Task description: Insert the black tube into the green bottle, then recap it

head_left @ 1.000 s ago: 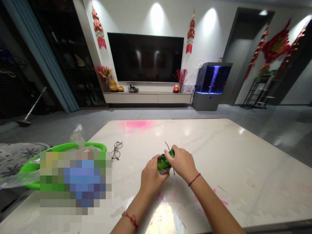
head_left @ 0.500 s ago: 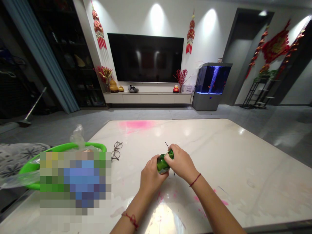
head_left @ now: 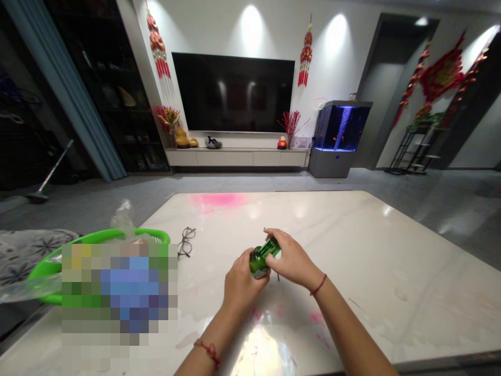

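A small shiny green bottle [head_left: 258, 263] with a green cap [head_left: 271, 247] is held tilted above the table, its top end to the right. My left hand [head_left: 241, 278] is closed around its body. My right hand [head_left: 293, 257] grips the cap end, thumb on the near side and fingers over the far side. Part of the label and the bottle's base are hidden by my fingers. Under the hands lies a thin dark stick-like thing [head_left: 278, 277], mostly covered.
The pale table [head_left: 391, 261] has pink stains. Folded-out glasses [head_left: 187, 243] lie left of my hands. A green basket [head_left: 156, 233] with plastic bags stands at the left, its contents partly blurred. Beyond the table are a television [head_left: 235, 94] and a fish tank [head_left: 342, 128].
My right hand has shifted slightly and its fingers have loosened and turned around the cap, showing more of it. My left hand keeps its hold on the bottle.
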A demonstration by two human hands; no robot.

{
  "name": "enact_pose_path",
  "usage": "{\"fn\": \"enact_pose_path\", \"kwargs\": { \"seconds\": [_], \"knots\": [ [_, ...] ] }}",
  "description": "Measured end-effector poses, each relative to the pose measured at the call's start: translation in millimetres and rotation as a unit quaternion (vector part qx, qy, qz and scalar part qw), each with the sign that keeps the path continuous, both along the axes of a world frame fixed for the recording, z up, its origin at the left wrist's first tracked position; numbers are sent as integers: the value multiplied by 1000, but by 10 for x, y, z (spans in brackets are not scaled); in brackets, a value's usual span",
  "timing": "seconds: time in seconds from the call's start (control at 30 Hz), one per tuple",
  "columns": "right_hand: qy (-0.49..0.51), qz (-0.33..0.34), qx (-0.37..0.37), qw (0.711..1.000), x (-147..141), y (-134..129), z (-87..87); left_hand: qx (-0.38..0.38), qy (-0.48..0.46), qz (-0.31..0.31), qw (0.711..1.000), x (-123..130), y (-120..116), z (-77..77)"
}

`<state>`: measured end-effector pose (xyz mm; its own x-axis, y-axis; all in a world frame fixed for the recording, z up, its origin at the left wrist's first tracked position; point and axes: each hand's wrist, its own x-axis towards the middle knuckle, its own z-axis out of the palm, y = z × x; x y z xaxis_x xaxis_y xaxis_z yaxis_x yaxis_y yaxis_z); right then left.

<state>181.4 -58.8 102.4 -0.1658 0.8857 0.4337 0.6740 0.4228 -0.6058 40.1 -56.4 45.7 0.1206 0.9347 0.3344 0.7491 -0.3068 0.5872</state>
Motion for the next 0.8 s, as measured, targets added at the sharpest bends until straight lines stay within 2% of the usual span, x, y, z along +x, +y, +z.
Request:
{"fn": "enact_pose_path", "kwargs": {
  "seconds": [0.1,0.2,0.27,0.37,0.5,0.8],
  "knots": [
    [23,-17,12,1000,15,11,6,3,9,3,1000,3,2,-5],
    [0,-98,12,995,14,9,37,7,21,5,1000,4,3,-11],
    [-32,-142,-10,989,9,2,56,11,27,6,1000,5,4,-15],
    [-74,-167,-56,982,0,-16,69,18,33,5,999,4,8,-16],
    [-69,-140,-62,986,-3,-27,64,21,34,6,999,0,7,-9],
    [3,-3,-44,999,136,22,23,5,33,15,999,-3,-4,20]
  ]
}}
